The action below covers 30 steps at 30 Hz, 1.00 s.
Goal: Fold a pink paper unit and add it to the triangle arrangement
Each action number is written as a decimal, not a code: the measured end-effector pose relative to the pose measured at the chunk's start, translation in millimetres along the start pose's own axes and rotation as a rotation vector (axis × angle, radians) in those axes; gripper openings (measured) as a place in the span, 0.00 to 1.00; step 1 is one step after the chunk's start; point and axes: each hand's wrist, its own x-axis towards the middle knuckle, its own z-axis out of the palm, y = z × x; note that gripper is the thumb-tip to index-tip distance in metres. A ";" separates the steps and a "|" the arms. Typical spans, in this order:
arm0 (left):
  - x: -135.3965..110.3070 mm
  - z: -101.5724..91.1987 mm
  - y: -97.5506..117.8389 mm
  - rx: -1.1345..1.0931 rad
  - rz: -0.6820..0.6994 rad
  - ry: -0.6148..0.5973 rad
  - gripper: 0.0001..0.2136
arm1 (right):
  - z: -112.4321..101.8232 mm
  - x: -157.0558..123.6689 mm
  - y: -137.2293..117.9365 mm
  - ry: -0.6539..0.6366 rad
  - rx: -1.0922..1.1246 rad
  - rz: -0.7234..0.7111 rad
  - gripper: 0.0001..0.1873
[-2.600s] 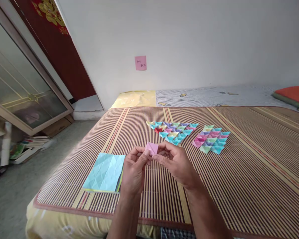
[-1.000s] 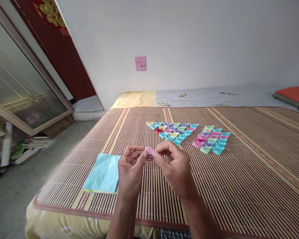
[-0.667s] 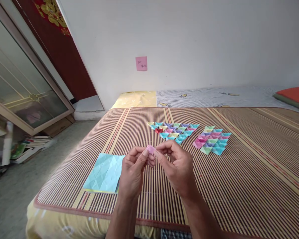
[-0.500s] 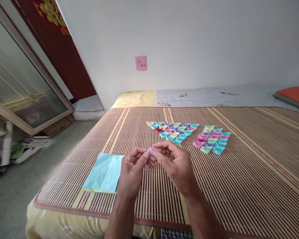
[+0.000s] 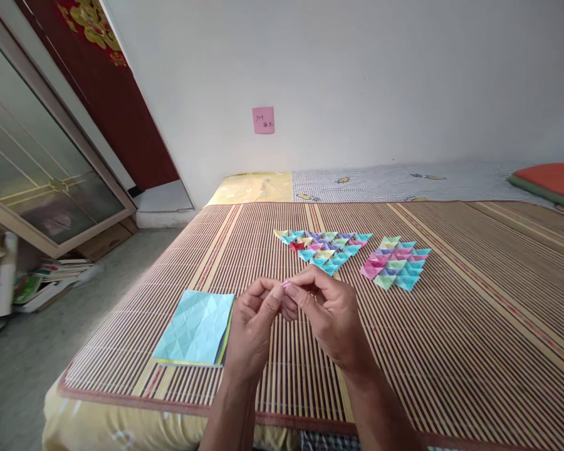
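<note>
One square pink paper note is hanging on the smooth white wall, upper centre of the frame. Dark handwritten "304" is standing at its upper left; further handwritten marks are sitting at its lower right, too small to read.

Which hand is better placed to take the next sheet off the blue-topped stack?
Probably the left hand: it is nearer the paper stack, while the right hand is farther across. Both pinch the small pink paper, so the left must let go first.
</note>
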 end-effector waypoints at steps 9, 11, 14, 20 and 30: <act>4.9 -16.4 -0.3 0.082 0.038 0.056 0.12 | 10.2 2.1 1.8 0.043 -0.079 0.016 0.08; 4.2 -22.0 1.4 0.151 0.063 0.043 0.12 | 8.5 3.3 1.1 -0.048 0.011 0.082 0.11; 2.7 -26.8 4.2 0.257 0.098 0.011 0.11 | 5.9 3.8 0.9 -0.166 0.128 0.141 0.15; 7.5 -28.6 4.4 0.204 0.005 0.018 0.10 | 6.1 2.7 5.2 -0.198 0.117 0.136 0.13; 7.2 -35.6 -1.7 0.303 0.087 0.128 0.10 | 13.4 2.3 7.1 -0.109 -0.326 -0.044 0.16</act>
